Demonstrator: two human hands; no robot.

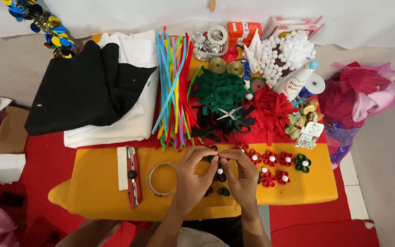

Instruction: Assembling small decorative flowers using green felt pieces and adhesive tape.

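Both forearms are coming up from the near edge; left hand [193,176] and right hand [241,176] are meeting fingertip to fingertip over the yellow felt mat [92,183]. Fingers of each hand are pinching together on one small dark felt piece [212,158] held between them, just above the mat. Too small to tell its exact shape.

Progress, as a judgement: the flower batch looks partly done.
- Finished flowers [280,167] are lying just right of the right hand: I'm counting about six red ones with white pompom centres, plus one green one [302,163] furthest right.
- Under and between the hands: one more with a white centre and roughly three dark felt bits [222,191], apparently unassembled.
- Plenty of raw stock is waiting beyond the hands: a green felt strip pile [218,91], a red felt strip pile [270,107], and a heap of white pompoms [286,52].

Other counts:
- One pair of scissors [234,114], lying beyond the hands on the strip piles.
- One tape ring [161,179], just left of the left hand.
- One red utility knife [132,176] on a white ruler, further left.
- One bundle of coloured pipe cleaners [174,87], beyond and left.
- Folded fabric, one black [88,89] over one white [129,123], far left.
- Two gold ribbon rolls [226,67], by the green pile.
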